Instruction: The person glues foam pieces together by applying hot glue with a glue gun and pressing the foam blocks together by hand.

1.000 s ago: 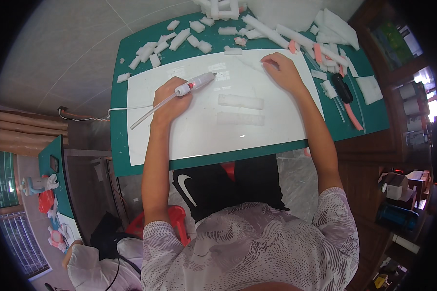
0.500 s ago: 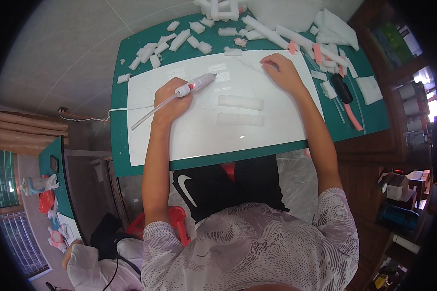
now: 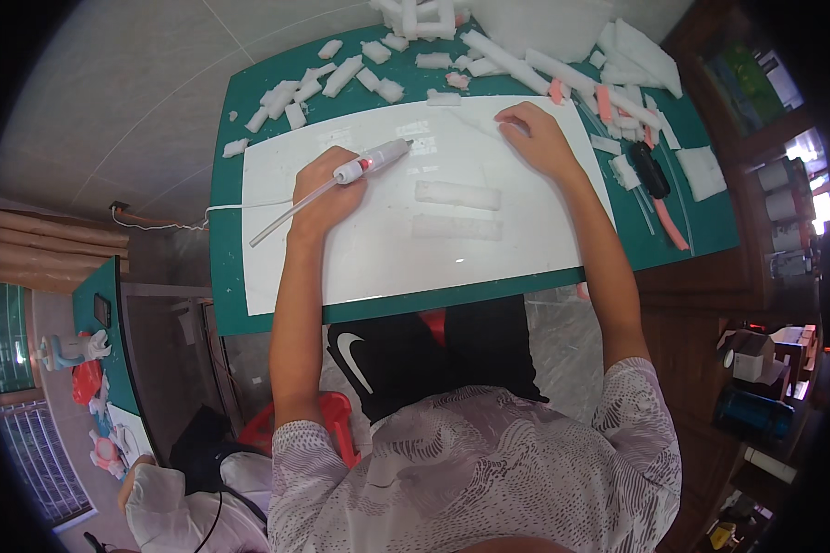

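Note:
My left hand is closed around a white pen-shaped hot glue gun over the left half of a white board. A red light glows on the gun's body, and its dark tip points up and right. From its back end a long clear glue stick slants down-left. My right hand rests at the board's far right with loosely curled fingers, thumb and forefinger apart, and no object visible in it. Two white foam strips, an upper one and a lower one, lie parallel between my hands.
Several white foam pieces are scattered along the green table's far edge. At right lie long foam strips, pink bits and a black-handled tool. A white cord runs off left. Another person sits at lower left.

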{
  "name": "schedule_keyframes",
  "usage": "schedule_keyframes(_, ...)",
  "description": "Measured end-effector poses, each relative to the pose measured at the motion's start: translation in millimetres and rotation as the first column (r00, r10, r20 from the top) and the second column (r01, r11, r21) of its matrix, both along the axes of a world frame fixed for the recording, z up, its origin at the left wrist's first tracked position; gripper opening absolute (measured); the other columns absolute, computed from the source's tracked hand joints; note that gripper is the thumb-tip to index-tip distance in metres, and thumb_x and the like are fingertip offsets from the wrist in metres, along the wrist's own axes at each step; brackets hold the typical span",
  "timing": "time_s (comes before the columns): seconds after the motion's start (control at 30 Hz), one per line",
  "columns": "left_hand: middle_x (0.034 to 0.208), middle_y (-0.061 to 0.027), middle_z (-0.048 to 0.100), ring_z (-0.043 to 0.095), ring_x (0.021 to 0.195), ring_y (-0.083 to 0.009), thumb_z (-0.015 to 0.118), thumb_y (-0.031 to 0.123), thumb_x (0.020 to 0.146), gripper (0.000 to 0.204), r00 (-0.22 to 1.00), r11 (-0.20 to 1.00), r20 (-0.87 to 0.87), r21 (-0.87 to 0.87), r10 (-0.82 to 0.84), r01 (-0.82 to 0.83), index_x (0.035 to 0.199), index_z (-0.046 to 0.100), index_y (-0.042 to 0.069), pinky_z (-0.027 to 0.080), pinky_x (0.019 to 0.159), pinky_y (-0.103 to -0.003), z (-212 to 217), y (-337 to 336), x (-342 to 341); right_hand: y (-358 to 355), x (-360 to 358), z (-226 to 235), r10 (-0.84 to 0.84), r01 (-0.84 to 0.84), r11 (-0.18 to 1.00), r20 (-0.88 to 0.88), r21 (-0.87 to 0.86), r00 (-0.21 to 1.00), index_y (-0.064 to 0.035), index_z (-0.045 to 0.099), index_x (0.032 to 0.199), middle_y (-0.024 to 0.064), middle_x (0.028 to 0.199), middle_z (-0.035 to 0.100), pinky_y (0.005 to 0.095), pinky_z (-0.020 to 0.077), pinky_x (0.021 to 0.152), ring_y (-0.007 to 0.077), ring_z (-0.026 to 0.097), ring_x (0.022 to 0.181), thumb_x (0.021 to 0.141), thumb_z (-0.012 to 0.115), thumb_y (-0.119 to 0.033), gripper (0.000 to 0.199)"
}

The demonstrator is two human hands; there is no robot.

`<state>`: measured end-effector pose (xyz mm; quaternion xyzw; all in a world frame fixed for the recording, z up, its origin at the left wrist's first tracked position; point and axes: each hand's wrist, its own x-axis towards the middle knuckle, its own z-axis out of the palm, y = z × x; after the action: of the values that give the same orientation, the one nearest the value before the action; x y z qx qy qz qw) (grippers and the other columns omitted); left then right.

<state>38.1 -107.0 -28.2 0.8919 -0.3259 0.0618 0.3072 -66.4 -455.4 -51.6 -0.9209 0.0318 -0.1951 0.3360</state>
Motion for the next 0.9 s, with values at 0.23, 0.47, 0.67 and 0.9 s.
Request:
schedule_keyframes(0.23,0.095,-0.0098,0.072,0.07,0.087,-0.0316,0.068,0.012,0.078,0.014,0.999,1.0,0.042,0.005,-0.019,0.019,0.09,0.073,0.007,0.056,0.078,-0.04,1.2,-0.2,-0.7,-0.6,-0.1,-1.0,-0.002,0.002,1.0,-0.004,0.013,1.0,-0.003,0.071,0.107,0.0116,0.106,0.067,0.0336,0.0511,0.093,0.026,0.066,0.102,0.092,0.067,-0.014,0.02)
schedule_keyframes(0.47,0.096,-0.0098,0.071,0.069,0.087,-0.0317,0.067,0.013,0.078,0.014,0.996,1.0,0.083,0.027,0.013,-0.016,0.089,0.073,0.007,0.056,0.078,-0.04,-1.6,-2.9,0.8,-0.8,0.2,-0.9,0.007,-0.007,1.0,0.004,0.009,1.0,-0.0034,0.072,0.108,0.0117,0.106,0.067,0.0337,0.0512,0.093,0.026,0.066,0.102,0.091,0.067,-0.015,0.02)
schedule_keyframes(0.67,0.096,-0.0101,0.071,0.069,0.086,-0.032,0.067,0.013,0.079,0.013,0.999,0.999,0.05,0.034,0.012,-0.013,0.089,0.072,0.007,0.056,0.078,-0.041,0.2,-3.1,-0.6,-1.4,-0.3,-0.5,0.014,-0.014,1.0,0.0,0.007,1.0,-0.0034,0.072,0.108,0.0121,0.106,0.067,0.0343,0.051,0.093,0.0266,0.065,0.103,0.091,0.067,-0.015,0.021)
schedule_keyframes(0.9,0.095,-0.0105,0.071,0.069,0.085,-0.0329,0.067,0.014,0.079,0.013,1.0,1.0,0.029,0.01,-0.002,0.002,0.088,0.072,0.007,0.056,0.077,-0.041,1.4,-1.7,-1.9,-0.5,0.1,0.5,0.011,-0.011,1.0,-0.012,-0.007,1.0,-0.0033,0.071,0.108,0.0124,0.107,0.067,0.0343,0.0507,0.094,0.0268,0.065,0.103,0.091,0.067,-0.016,0.021)
